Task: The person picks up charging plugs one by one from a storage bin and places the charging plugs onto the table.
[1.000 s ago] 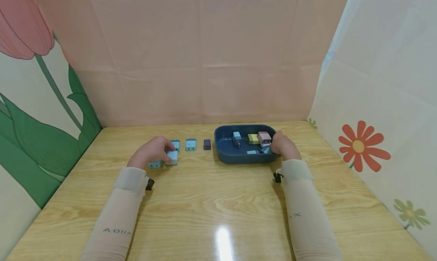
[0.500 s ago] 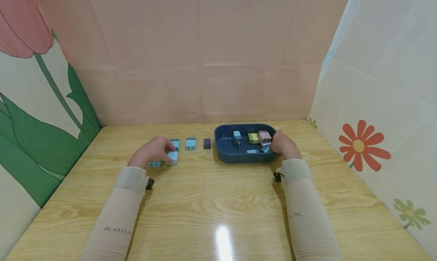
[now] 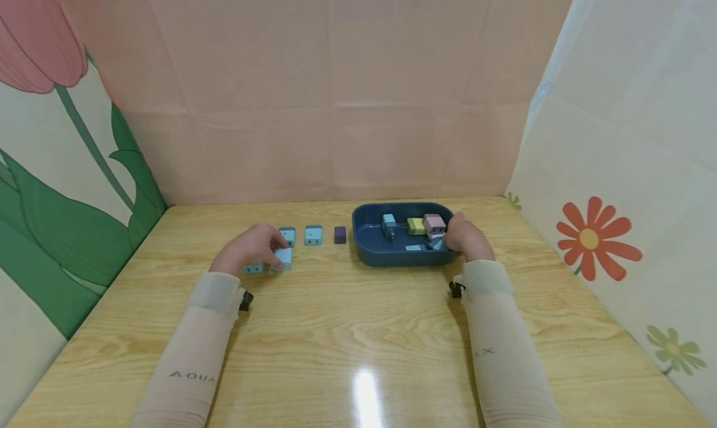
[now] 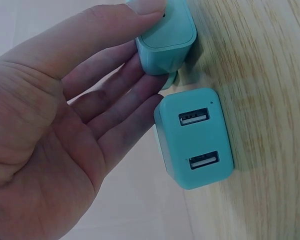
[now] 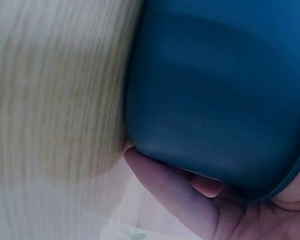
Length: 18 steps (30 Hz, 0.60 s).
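My left hand (image 3: 250, 251) pinches a light-blue USB charger (image 3: 284, 260) low over the table, the thumb across its face in the left wrist view. Close by its fingers, another USB charger (image 4: 202, 142) turns two ports towards the camera. Two more light-blue chargers stand behind, one (image 3: 288, 236) partly covered by the fingers and one (image 3: 313, 236) further right. My right hand (image 3: 467, 238) grips the right end of a dark blue tray (image 3: 403, 259); in the right wrist view a digit lies along the tray's outer wall. Fingers past the rim are mostly hidden.
Inside the tray are a light-blue plug charger (image 3: 389, 221), a yellow one (image 3: 416, 226), a pink one (image 3: 434, 223) and light-blue pieces near the right hand. A small dark purple cube (image 3: 340, 235) sits left of the tray. Printed cloth walls border the wooden table (image 3: 313, 341).
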### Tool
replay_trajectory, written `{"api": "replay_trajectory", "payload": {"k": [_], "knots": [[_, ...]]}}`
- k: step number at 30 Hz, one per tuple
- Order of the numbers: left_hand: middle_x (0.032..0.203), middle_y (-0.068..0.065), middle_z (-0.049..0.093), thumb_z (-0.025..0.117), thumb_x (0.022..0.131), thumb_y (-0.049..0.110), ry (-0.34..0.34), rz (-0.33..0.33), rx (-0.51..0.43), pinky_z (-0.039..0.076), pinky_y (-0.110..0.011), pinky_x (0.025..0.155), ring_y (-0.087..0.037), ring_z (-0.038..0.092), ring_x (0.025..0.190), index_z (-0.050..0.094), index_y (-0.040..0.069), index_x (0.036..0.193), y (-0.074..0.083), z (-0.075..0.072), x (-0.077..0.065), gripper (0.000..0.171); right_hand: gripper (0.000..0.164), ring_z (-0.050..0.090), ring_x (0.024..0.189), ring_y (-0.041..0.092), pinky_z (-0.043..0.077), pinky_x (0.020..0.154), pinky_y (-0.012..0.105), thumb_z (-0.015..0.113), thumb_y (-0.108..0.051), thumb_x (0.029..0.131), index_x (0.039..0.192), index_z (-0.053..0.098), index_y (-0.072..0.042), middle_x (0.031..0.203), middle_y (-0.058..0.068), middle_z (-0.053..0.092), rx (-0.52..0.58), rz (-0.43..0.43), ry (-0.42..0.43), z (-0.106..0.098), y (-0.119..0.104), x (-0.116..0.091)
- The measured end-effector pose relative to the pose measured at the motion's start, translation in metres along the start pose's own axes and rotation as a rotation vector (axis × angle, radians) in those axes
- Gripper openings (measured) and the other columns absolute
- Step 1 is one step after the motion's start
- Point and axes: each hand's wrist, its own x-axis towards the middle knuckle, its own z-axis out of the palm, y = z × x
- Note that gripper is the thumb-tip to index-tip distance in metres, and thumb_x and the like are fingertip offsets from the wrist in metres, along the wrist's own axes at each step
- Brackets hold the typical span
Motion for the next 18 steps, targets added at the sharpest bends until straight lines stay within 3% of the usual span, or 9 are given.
{"api": "replay_trajectory", "payload": {"k": [7, 14, 18], "knots": [[0.136, -0.016, 0.074, 0.088, 0.092, 0.013, -0.003, 0.006, -0.017, 0.058, -0.052, 0.111, -0.032, 0.069, 0.123, 0.072, 0.003, 0.137, 0.001, -0.002, -0.003, 0.049, 0.073, 0.058, 0.122, 0.043, 0.054, 0.103, 0.052, 0.041, -0.011, 0.111, 0.163, 0.0, 0.02, 0.161, 0.045, 0.038, 0.003, 0.001, -0.007, -0.001, 0.0, -0.002], [0.144, -0.02, 0.069, 0.085, 0.096, 0.018, 0.019, 0.041, -0.069, 0.053, -0.058, 0.116, -0.04, 0.064, 0.136, 0.066, 0.002, 0.144, -0.001, -0.009, -0.007, 0.054, 0.069, 0.064, 0.104, 0.037, 0.058, 0.082, 0.043, 0.042, -0.009, 0.111, 0.162, 0.006, 0.02, 0.147, 0.041, 0.051, 0.036, 0.001, 0.004, -0.001, 0.0, -0.002], [0.148, -0.02, 0.067, 0.079, 0.1, 0.02, 0.044, 0.059, -0.102, 0.051, -0.059, 0.118, -0.04, 0.061, 0.139, 0.064, 0.003, 0.147, -0.001, -0.011, -0.006, 0.052, 0.071, 0.063, 0.106, 0.038, 0.057, 0.084, 0.044, 0.04, -0.009, 0.11, 0.162, 0.001, 0.021, 0.148, 0.042, 0.05, 0.018, -0.004, 0.003, 0.0, 0.001, 0.002]]}}
